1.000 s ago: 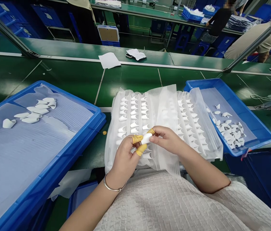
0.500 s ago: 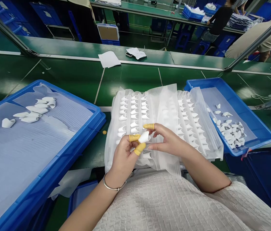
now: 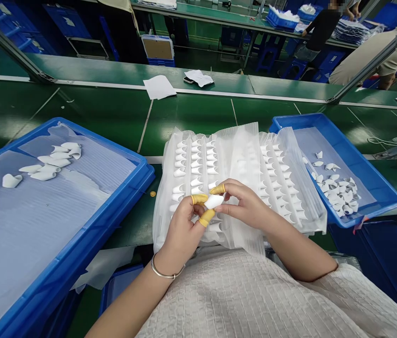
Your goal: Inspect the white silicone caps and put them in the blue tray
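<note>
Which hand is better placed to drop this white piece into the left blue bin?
Left, probably. The left hand pinches the white piece and sits nearer the left blue bin; the right hand only touches its end.

Smooth white plastic piece [image 3: 214, 201], yellow rubber-capped fingers [image 3: 199, 198], glossy blue plastic bin [image 3: 142, 174].
</note>
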`<state>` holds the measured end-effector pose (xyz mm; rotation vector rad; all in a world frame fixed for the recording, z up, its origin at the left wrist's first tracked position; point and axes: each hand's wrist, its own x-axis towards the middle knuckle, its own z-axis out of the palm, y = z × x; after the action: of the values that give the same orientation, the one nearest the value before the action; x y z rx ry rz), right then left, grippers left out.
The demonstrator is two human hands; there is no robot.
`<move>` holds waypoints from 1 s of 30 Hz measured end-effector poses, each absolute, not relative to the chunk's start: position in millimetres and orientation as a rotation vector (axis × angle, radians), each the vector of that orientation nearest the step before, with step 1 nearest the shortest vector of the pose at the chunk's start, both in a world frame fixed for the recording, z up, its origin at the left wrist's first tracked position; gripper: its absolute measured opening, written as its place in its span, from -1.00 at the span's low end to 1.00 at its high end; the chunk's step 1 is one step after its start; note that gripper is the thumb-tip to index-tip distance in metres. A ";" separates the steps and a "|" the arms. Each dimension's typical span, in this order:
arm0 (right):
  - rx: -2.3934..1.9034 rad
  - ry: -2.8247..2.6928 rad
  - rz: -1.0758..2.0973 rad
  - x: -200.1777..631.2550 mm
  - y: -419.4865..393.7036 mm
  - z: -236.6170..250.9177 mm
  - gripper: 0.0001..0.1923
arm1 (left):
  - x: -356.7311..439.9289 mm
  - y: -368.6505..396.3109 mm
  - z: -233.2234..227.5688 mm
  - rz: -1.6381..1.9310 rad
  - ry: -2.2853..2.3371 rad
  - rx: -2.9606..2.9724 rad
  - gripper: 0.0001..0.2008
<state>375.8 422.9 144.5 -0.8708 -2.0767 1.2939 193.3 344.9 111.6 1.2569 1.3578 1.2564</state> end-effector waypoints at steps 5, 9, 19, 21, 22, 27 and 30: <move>-0.826 -2.086 1.256 376.3 422.1 142.4 -0.73 | 196.4 346.3 116.3 1.208 1.211 1.049 -0.77; -0.873 -2.081 1.295 375.9 423.2 140.9 -0.73 | 197.3 349.0 120.3 1.238 1.196 0.988 -0.76; -0.954 -1.971 1.382 369.6 419.8 145.7 -0.80 | 196.0 343.7 118.1 1.143 1.376 1.078 -0.78; -0.983 -1.946 1.364 368.2 419.7 145.1 -0.72 | 197.8 343.0 118.6 1.157 1.365 1.074 -0.78; -0.989 -1.928 1.382 368.0 420.3 144.7 -0.67 | 198.6 342.8 118.7 1.163 1.359 1.065 -0.78; -1.069 -1.717 1.577 371.3 424.5 141.6 -0.62 | 197.3 340.5 114.9 1.160 1.370 1.064 -0.79; -1.048 -1.695 1.600 374.1 425.0 140.0 -0.66 | 194.0 339.1 109.7 1.182 1.394 1.120 -0.77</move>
<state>374.1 425.0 140.0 -1.0476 -1.6948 1.6001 194.0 339.1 109.7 1.1199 1.3942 1.1823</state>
